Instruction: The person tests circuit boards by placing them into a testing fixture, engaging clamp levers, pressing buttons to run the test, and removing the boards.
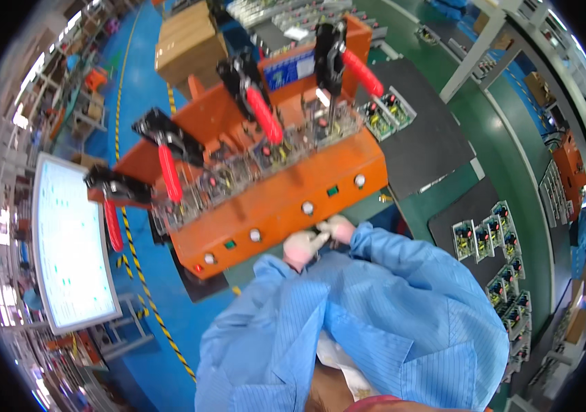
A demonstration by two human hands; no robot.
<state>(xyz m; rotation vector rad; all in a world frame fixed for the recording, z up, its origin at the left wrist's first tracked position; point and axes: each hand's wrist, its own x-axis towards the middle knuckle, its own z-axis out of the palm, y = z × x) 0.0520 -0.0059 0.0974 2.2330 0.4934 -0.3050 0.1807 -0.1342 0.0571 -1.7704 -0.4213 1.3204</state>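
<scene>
My left hand (301, 247) and my right hand (337, 229), both in pale gloves with blue sleeves, meet just below the front face of an orange test fixture (286, 199). The fingers touch each other near the fixture's lower edge; whether they hold something small I cannot tell. The fixture carries several black toggle clamps with red handles (263, 113), all raised, over a clear row of nests holding green circuit boards (265, 154). Round buttons (307, 207) line its front.
A lit monitor (70, 244) stands to the left. Black mats (430, 147) on the green bench hold more green circuit boards (495, 237) on the right. A cardboard box (189, 42) sits behind the fixture. Blue floor with striped yellow-black tape (143, 288) lies left.
</scene>
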